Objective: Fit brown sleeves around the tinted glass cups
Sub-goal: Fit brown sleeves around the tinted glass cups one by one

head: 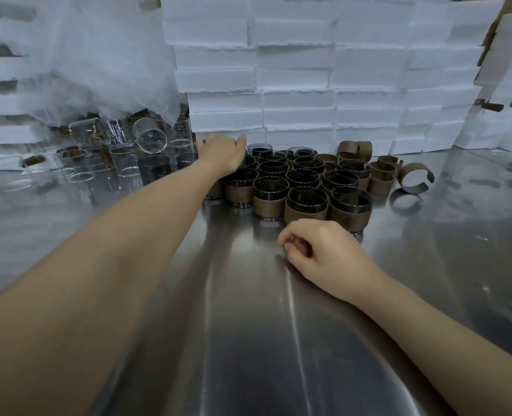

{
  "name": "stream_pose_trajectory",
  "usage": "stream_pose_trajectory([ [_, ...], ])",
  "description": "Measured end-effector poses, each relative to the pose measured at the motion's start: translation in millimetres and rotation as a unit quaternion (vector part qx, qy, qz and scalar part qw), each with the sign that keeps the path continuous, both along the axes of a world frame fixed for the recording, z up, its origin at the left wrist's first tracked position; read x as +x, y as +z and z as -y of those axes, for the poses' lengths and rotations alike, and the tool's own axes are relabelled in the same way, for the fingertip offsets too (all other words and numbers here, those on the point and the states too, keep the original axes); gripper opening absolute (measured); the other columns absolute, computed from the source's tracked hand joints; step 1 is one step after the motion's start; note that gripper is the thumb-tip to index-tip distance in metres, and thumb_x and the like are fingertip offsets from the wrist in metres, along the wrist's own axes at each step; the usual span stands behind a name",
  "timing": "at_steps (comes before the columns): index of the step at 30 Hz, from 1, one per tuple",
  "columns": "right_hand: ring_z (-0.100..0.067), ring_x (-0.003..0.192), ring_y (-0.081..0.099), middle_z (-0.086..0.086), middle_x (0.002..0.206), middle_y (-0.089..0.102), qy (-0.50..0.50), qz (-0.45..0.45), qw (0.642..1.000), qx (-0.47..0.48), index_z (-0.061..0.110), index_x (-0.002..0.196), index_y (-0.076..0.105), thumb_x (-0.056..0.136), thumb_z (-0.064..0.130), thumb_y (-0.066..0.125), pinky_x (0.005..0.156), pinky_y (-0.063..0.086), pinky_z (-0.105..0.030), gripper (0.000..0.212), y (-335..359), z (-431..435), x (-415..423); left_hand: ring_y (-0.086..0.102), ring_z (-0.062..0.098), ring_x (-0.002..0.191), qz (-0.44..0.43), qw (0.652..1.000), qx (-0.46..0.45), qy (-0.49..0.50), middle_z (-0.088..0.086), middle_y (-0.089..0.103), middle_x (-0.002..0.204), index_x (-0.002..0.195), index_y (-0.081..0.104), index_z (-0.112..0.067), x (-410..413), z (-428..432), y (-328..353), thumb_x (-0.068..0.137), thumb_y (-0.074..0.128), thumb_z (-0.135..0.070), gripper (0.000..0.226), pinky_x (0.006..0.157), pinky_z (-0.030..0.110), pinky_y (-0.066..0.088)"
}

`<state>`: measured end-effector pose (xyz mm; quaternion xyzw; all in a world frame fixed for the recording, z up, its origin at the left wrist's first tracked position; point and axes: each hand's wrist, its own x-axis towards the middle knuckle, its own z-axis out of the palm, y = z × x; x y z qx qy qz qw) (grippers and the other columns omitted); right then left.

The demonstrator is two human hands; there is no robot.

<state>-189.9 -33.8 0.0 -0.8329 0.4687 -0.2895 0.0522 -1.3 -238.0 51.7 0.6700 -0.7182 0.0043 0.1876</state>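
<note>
where the steel worktop [248, 325] runs toward us, a broad shiny stretch of it shows between our two forearms. our left hand [221, 154] reaches far ahead to the left edge of a cluster of tinted glass cups [290, 181]; its fingers point away, hidden behind the back of the hand, so we cannot tell whether it grips anything. our right hand [323, 250] rests on the worktop just in front of the nearest cups, fingers loosely curled, holding nothing we can see. the cups stand upright, packed rim to rim, most wearing brown sleeves [305, 213] around their walls. right of the cluster lie loose sleeves [380, 175], open c-shaped bands, one standing apart at the heap's right edge. clear glasses [122, 163] crowd the left, some tipped over, below white netting [98, 55]. a wall of white foam blocks [293, 85] closes off the back.
</note>
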Motion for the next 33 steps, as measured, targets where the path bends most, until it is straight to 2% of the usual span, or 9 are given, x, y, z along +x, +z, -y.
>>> stream_pose_trajectory([
  [5,-0.004,0.065,0.049,0.015,0.064,0.044,-0.005,0.0,1.0,0.001,0.029,0.09,0.063,0.088,0.017,0.058,0.063,0.047,-0.034,0.013,0,0,0,0.045,0.036,0.124,0.03,0.997,0.066,0.023,0.017,0.057,0.128,0.12,0.061,-0.004,-7,19,2,0.101,0.03,-0.047,0.057,0.107,0.045,0.022],
  [9,-0.004,0.065,0.047,0.014,0.066,0.044,-0.008,-0.006,1.0,0.005,0.027,0.091,0.065,0.087,0.018,0.058,0.065,0.046,-0.033,0.012,1,-1,1,0.05,0.034,0.12,0.019,0.997,0.059,0.037,0.011,0.061,0.118,0.108,0.062,-0.009,-13,21,7,0.098,0.042,-0.049,0.046,0.111,0.052,0.018],
  [14,-0.002,0.066,0.045,0.014,0.067,0.044,-0.009,-0.013,1.0,0.006,0.027,0.091,0.064,0.087,0.018,0.057,0.065,0.045,-0.031,0.012,1,-1,1,0.057,0.041,0.104,-0.058,0.998,0.039,0.004,0.01,0.051,0.077,0.064,0.04,-0.008,-20,23,16,0.094,0.056,-0.02,0.035,0.087,0.041,0.032],
  [17,-0.004,0.067,0.045,0.014,0.067,0.044,-0.008,-0.012,1.0,0.008,0.027,0.091,0.064,0.087,0.018,0.057,0.066,0.046,-0.032,0.012,0,-1,0,0.046,0.035,0.123,-0.002,0.999,-0.005,0.051,0.013,0.058,0.114,0.082,0.055,-0.006,-25,17,18,0.097,0.05,-0.014,0.017,0.11,0.053,0.022],
  [20,-0.007,0.067,0.047,0.014,0.066,0.043,-0.007,-0.009,1.0,0.012,0.027,0.091,0.064,0.087,0.017,0.057,0.066,0.047,-0.034,0.013,0,-1,0,0.04,0.027,0.124,0.012,0.991,-0.11,0.078,0.01,0.051,0.117,0.095,0.063,-0.009,-19,11,16,0.092,0.047,-0.002,0.018,0.115,0.052,0.014],
  [22,-0.006,0.066,0.047,0.014,0.065,0.042,-0.008,-0.009,1.0,0.013,0.027,0.09,0.064,0.087,0.017,0.057,0.066,0.048,-0.035,0.013,0,0,0,0.041,0.024,0.118,-0.041,0.976,-0.209,0.05,0.009,0.053,0.115,0.082,0.055,-0.015,-14,-5,18,0.086,0.048,0.004,0.021,0.113,0.045,0.018],
  [25,-0.004,0.063,0.047,0.014,0.063,0.044,-0.009,-0.001,1.0,0.012,0.025,0.089,0.066,0.086,0.015,0.058,0.065,0.048,-0.034,0.013,0,0,0,0.041,0.019,0.117,-0.213,0.932,-0.293,0.016,0.006,0.05,0.118,0.087,0.059,-0.013,-15,-46,19,0.095,0.049,-0.004,0.015,0.103,0.032,0.024],
  [29,-0.006,0.06,0.051,0.008,0.063,0.055,-0.018,0.045,0.999,0.007,0.015,0.095,0.069,0.086,0.008,0.059,0.065,0.045,-0.027,0.016,3,-2,-1,0.045,0.004,0.096,-0.499,0.833,-0.238,-0.019,-0.002,0.032,0.112,0.096,0.056,0.002,-36,-124,5,0.097,0.041,0.007,0.017,0.077,-0.001,0.035],
  [33,-0.016,0.062,0.061,-0.001,0.075,0.061,-0.008,0.214,0.973,0.09,0.013,0.111,0.056,0.088,0.008,0.065,0.058,0.048,-0.02,0.025,6,-6,-1,0.041,0.003,0.097,-0.45,0.856,-0.243,-0.079,0.005,0.025,0.12,0.092,0.051,-0.003,-48,-194,-29,0.101,0.035,0.005,0.02,0.085,-0.004,0.025],
])
